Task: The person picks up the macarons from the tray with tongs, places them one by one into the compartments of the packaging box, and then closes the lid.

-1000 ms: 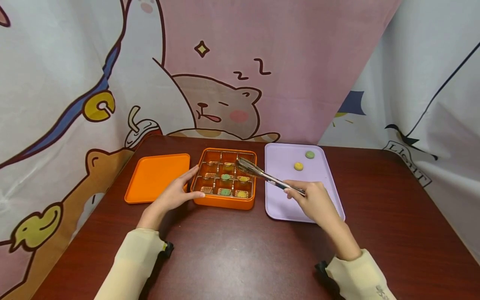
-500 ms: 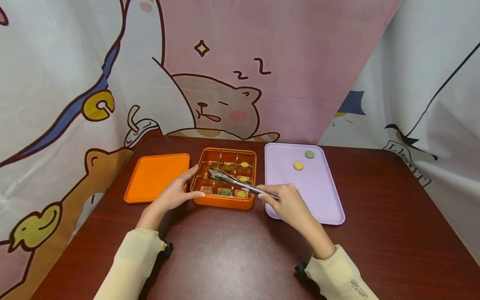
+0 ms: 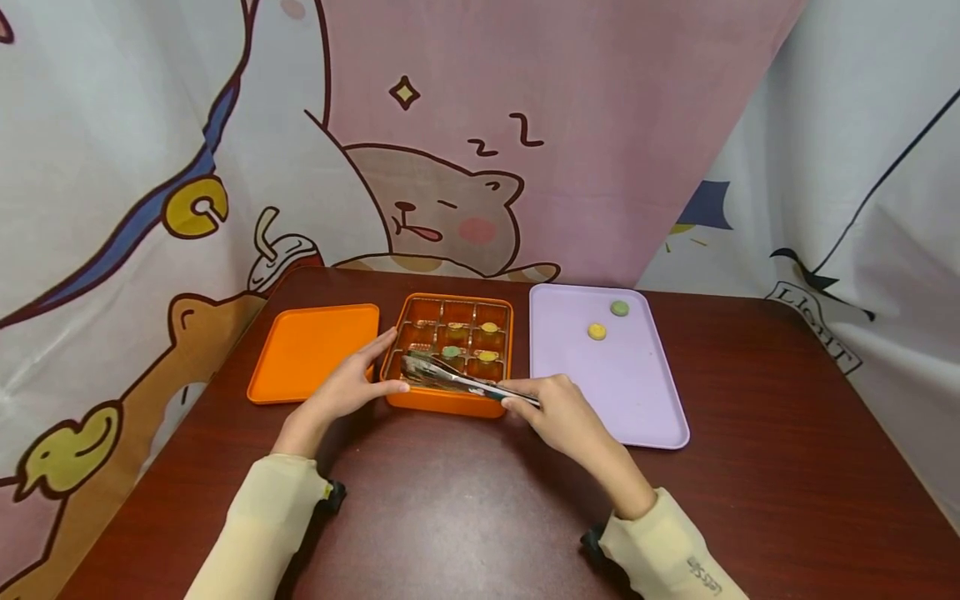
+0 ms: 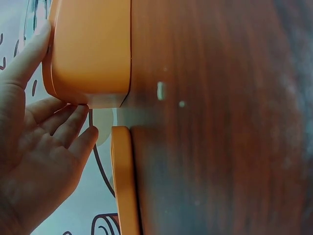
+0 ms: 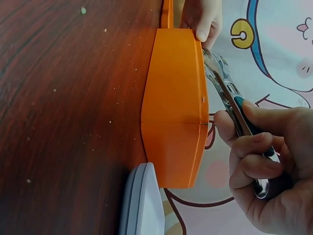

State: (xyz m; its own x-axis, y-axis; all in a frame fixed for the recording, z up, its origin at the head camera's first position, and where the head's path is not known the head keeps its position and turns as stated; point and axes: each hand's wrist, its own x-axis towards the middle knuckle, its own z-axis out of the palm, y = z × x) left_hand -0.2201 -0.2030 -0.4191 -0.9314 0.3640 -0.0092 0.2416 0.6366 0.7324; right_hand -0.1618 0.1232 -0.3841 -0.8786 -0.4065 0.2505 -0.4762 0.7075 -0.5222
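An orange box point(image 3: 448, 404) with a clear divided insert stands mid-table, small round yellow and green pieces in several compartments. My left hand point(image 3: 341, 392) touches its left front corner, thumb at the front rim and fingers along the left side. In the left wrist view those fingers lie fairly straight against the box wall point(image 4: 93, 54). Metal tongs point(image 3: 442, 375) are held in my right hand point(image 3: 566, 417), fingers wrapped round the dark handle in the right wrist view. The tongs' head lies low over the front row, at the front left compartment, and hides that row. What its tips hold is hidden.
Right of the box lies a lilac tray point(image 3: 622, 408) bearing a yellow round piece point(image 3: 596, 332) and a green round piece point(image 3: 619, 308). A flat orange lid point(image 3: 303, 358) lies on the left. A printed cloth point(image 3: 600, 167) hangs behind the table.
The tongs and my right hand have moved left and toward the front, from the box's back right to its front left. The back right compartment's yellow piece is now uncovered. My left hand stays put.
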